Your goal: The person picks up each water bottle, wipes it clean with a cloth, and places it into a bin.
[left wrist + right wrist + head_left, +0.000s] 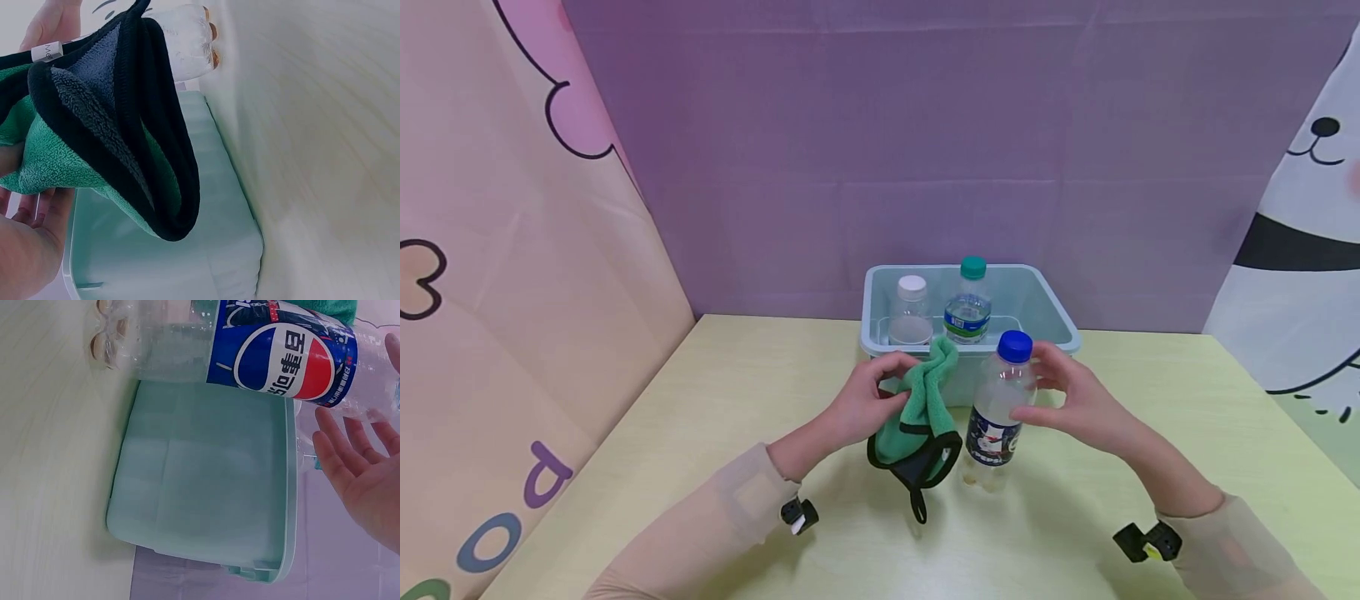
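My left hand (865, 400) pinches a green cloth (925, 408) with dark edging and a hanging loop, in front of the bin. In the left wrist view the cloth (112, 125) shows a grey patch and a white tag. To its right, a clear plastic Pepsi bottle (992, 433) with a blue cap stands on the table. My right hand (1082, 404) is around the bottle's upper part, thumb in front, fingers behind. In the right wrist view those fingers (340, 453) are fairly straight at the edge of the bottle (287, 353); firm contact is unclear.
A light blue plastic bin (1052, 321) stands behind the hands, at the table's back. Inside are a clear bottle with a white cap (912, 312) and one with a green cap (967, 308). A purple cloth wall (850, 167) rises behind the pale wooden table (760, 358).
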